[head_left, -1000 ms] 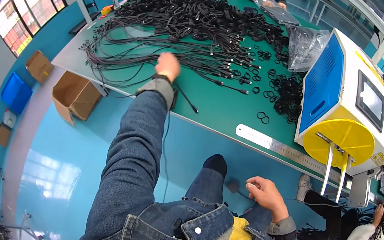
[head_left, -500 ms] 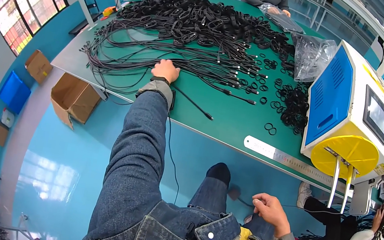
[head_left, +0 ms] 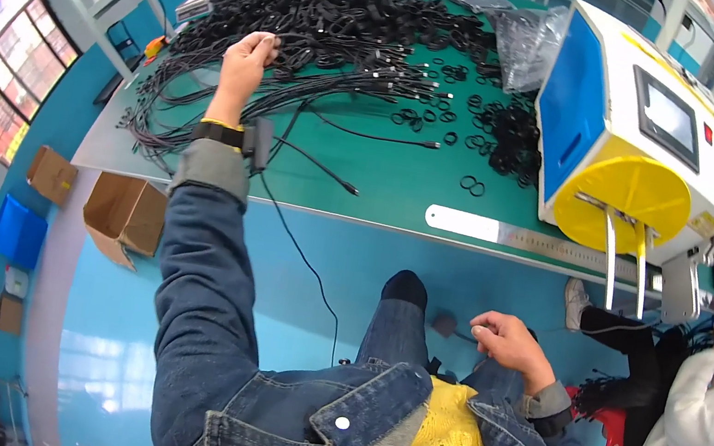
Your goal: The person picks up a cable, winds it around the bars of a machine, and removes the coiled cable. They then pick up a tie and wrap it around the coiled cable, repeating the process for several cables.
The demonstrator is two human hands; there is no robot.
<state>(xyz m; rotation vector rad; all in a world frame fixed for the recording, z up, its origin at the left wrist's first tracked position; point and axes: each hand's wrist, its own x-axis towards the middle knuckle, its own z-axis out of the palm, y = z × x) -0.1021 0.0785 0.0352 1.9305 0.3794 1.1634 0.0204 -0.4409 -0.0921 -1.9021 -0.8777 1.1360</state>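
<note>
My left hand (head_left: 246,65) is raised over the pile of black cables (head_left: 332,28), with its fingertips pinched together. What they hold, if anything, is too small to make out. Beneath it, a bundle of long black cables (head_left: 303,88) spreads across the green tabletop, with plugs pointing right. A single cable (head_left: 327,175) lies nearer the table's front edge. Over my lap, below the table edge, hovers my right hand (head_left: 508,342). Its fingers are loosely curled, and nothing shows in them.
A white and blue machine (head_left: 634,127) with a yellow disc (head_left: 623,205) stands at the right. Before it lies a steel ruler (head_left: 505,232). Small black rings (head_left: 472,185) are scattered mid-table. Cardboard boxes (head_left: 125,214) sit on the floor at left. Two people are nearby.
My left hand has lifted off the cable bundle and moved away from me and leftward, its fingers now pinched. The view has shifted slightly. My right hand stays over my lap.
</note>
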